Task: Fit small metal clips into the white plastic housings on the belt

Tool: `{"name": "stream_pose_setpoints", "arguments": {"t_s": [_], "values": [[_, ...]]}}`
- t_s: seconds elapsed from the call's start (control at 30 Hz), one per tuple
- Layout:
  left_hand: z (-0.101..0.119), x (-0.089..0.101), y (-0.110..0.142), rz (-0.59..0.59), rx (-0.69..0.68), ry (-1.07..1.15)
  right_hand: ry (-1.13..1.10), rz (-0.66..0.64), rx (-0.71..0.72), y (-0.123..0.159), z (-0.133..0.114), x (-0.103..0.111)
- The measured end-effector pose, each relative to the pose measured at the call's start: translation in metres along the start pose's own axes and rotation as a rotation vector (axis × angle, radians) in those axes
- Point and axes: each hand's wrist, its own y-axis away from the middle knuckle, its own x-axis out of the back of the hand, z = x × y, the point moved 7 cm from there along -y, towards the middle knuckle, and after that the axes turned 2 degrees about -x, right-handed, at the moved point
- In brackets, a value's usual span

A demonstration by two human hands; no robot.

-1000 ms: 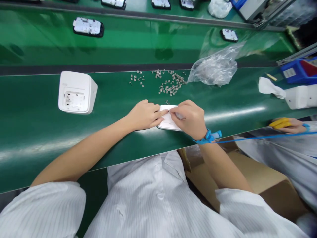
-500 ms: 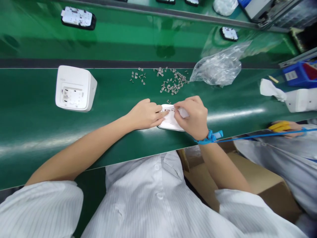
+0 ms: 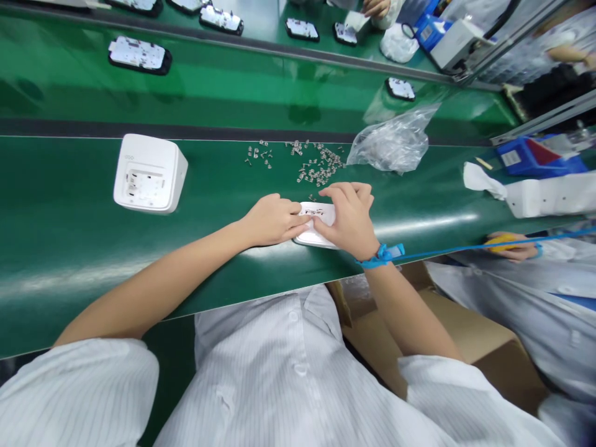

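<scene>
Left hand (image 3: 274,220): fingers on white case (image 3: 315,238); I can't tell if gripping.
Right hand (image 3: 350,218): spread, thumb seemingly touching it.
Metal clips (image 3: 331,160): scattered just beyond the white case.
Slots (image 3: 314,212): best pressed lightly, white case steadied.

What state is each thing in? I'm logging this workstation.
Left hand: fingers on the white panel.
Right hand: thumb at the panel, index finger apart from thumb.
White panel: lying flat on the green bench.
Small metal parts: loose, scattered.
Clear plastic bag: crumpled; contents unclear.
White housing: set apart, recess uncovered.
Blue wrist strap: worn on the right wrist.
</scene>
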Motion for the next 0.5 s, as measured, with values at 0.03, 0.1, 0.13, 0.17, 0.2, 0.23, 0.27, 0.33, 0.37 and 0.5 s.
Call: {"name": "stream_pose_setpoints", "arguments": {"t_s": [0.03, 0.1, 0.13, 0.17, 0.2, 0.23, 0.27, 0.33, 0.37, 0.5], "values": [[-0.001, -0.001, 0.0, -0.002, 0.007, 0.016, 0.003, -0.002, 0.002, 0.0, 0.0, 0.0], [-0.003, -0.002, 0.0, -0.011, 0.011, 0.025, 0.003, -0.003, -0.003, 0.0, 0.001, -0.002], [-0.004, -0.003, 0.0, -0.016, 0.006, 0.022, -0.001, -0.003, -0.008, 0.0, 0.002, -0.002], [-0.004, -0.003, 0.0, -0.019, -0.002, 0.019, -0.007, -0.005, -0.012, -0.001, 0.003, -0.003], [-0.004, -0.003, 0.0, -0.019, -0.01, 0.016, -0.015, -0.007, -0.016, -0.001, 0.004, -0.004], [-0.004, -0.002, 0.0, -0.017, -0.022, 0.014, -0.023, -0.008, -0.02, -0.001, 0.005, -0.005], [-0.002, -0.001, 0.0, -0.017, -0.037, 0.013, -0.03, -0.008, -0.022, -0.002, 0.005, -0.006], [0.002, 0.001, 0.0, -0.022, -0.08, 0.01, -0.035, 0.0, -0.027, -0.002, 0.006, -0.007], [0.005, 0.002, 0.001, -0.026, -0.102, 0.005, -0.029, 0.006, -0.029, -0.002, 0.007, -0.007], [0.014, 0.004, 0.001, -0.041, -0.174, -0.02, 0.046, 0.041, -0.029, 0.0, 0.004, -0.007]]}}
